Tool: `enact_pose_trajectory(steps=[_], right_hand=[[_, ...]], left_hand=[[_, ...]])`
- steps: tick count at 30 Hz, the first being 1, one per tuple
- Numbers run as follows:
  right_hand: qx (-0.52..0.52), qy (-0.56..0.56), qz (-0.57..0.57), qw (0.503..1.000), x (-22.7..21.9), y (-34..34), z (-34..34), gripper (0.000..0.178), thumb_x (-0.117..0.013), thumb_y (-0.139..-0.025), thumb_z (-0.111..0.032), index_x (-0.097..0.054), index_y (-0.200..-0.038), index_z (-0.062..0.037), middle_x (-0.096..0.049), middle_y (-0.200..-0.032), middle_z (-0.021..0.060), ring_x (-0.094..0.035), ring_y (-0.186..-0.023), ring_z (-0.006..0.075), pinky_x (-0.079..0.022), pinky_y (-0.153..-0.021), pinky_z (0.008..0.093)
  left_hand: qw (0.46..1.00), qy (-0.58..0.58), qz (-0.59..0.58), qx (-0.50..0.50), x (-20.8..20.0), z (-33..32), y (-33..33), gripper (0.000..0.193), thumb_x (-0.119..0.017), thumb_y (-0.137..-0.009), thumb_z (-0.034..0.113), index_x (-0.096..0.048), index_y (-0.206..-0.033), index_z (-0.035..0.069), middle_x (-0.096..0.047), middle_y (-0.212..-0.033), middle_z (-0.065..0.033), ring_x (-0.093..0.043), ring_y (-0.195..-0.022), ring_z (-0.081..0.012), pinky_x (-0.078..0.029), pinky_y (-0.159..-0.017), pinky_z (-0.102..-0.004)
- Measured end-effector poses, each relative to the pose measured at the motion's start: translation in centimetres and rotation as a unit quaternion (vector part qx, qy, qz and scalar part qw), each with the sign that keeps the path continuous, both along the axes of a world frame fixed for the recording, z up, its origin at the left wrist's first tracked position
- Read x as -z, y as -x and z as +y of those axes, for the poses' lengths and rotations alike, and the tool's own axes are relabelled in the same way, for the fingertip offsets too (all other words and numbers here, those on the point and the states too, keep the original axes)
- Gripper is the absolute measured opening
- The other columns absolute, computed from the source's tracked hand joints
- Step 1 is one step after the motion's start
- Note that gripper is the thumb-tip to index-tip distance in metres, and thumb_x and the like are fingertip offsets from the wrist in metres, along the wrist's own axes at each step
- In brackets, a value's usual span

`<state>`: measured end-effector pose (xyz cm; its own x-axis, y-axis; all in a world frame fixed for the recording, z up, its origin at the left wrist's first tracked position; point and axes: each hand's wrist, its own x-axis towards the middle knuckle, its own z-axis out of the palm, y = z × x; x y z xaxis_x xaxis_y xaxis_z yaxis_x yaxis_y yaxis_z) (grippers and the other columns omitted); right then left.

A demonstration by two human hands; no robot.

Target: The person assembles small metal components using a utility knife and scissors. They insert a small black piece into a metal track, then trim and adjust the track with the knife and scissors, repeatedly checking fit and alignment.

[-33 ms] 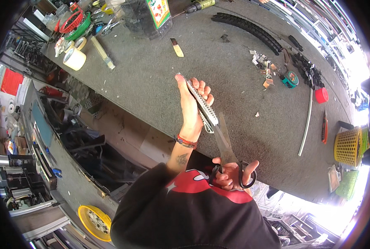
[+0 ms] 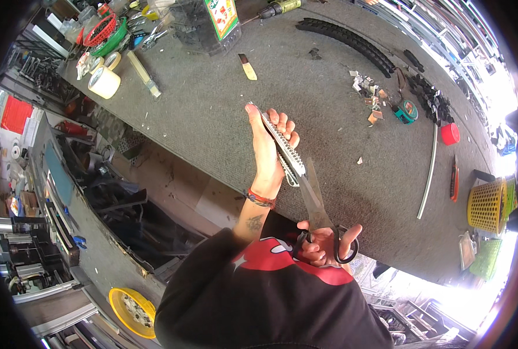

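The toothed strip (image 2: 285,145) was gripped above the bench (image 2: 363,192) in the curled left hand (image 2: 266,145); the scissors (image 2: 314,200) were held, blades parted, by the half-closed right hand (image 2: 324,241) near the strip's lower end. No finished cut could be made out.

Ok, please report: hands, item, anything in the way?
Left hand gripping pale toothed piece. Right hand holding scissors, blades at piece's lower end. Nothing else visible at the blades.

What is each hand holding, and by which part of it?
The left hand holds a narrow pale-grey toothed strip along its upper part, between thumb and fingers. The right hand holds metal-bladed scissors by their black looped handles.
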<state>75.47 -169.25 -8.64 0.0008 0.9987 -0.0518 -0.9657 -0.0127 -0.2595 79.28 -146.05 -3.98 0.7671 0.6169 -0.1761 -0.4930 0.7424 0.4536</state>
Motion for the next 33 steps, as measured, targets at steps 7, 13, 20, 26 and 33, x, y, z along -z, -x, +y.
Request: enact_pose_trajectory(steps=[7,13,20,26,33], right_hand=[[0.018,0.09,-0.166,0.982,-1.5,-1.5,1.2,0.134,-0.029,-0.04,-0.094,-0.017,-0.14,-0.005,-0.041,-0.081,0.006,-0.034,-0.06,0.0108,-0.033,-0.05,0.0199],[0.031,0.078,-0.235,0.968,-2.4,-2.3,2.4,0.139,-0.019,-0.037,-0.097,-0.01,-0.141,-0.005,-0.041,-0.086,0.0066,-0.035,-0.061,0.0118,-0.032,-0.052,0.0228],[0.049,0.092,-0.121,0.987,-2.5,-0.5,2.3,0.135,-0.035,-0.038,-0.093,-0.018,-0.14,-0.0079,-0.04,-0.083,0.0071,-0.033,-0.063,0.0126,-0.032,-0.052,0.0237],[0.077,0.056,-0.092,0.991,-1.6,0.8,1.7,0.132,-0.036,-0.039,-0.093,-0.018,-0.14,-0.0092,-0.038,-0.082,0.0035,-0.03,-0.063,0.0114,-0.03,-0.053,0.0222],[0.078,-0.022,-0.034,0.996,0.1,0.9,1.4,0.128,-0.037,-0.045,-0.09,-0.014,-0.141,-0.0095,-0.038,-0.085,0.0019,-0.03,-0.067,0.0129,-0.031,-0.057,0.024]], left_hand=[[0.998,-0.051,0.034,-0.033,0.7,-0.1,-0.7,0.044,-0.04,-0.09,0.052,-0.041,-0.07,0.013,-0.036,-0.061,0.0031,-0.036,-0.055,-0.0079,-0.032,-0.049,-0.0235],[0.988,-0.118,0.102,-0.004,0.9,-0.9,-0.5,0.04,-0.039,-0.092,0.047,-0.044,-0.073,0.012,-0.043,-0.062,0.0018,-0.042,-0.052,-0.0073,-0.037,-0.05,-0.0244],[0.968,-0.208,0.135,-0.025,1.2,-0.8,-0.4,0.05,-0.034,-0.091,0.054,-0.047,-0.071,0.011,-0.047,-0.055,-0.0001,-0.046,-0.044,-0.0081,-0.039,-0.041,-0.022],[0.972,-0.208,0.106,-0.016,0.8,-1.2,-0.2,0.054,-0.034,-0.089,0.056,-0.05,-0.072,0.007,-0.049,-0.052,-0.0016,-0.048,-0.041,-0.0088,-0.04,-0.038,-0.0218],[0.979,-0.178,0.096,-0.009,0.9,-1.7,-0.4,0.051,-0.034,-0.09,0.056,-0.048,-0.068,0.011,-0.049,-0.051,-0.0002,-0.046,-0.039,-0.008,-0.036,-0.037,-0.0215]])
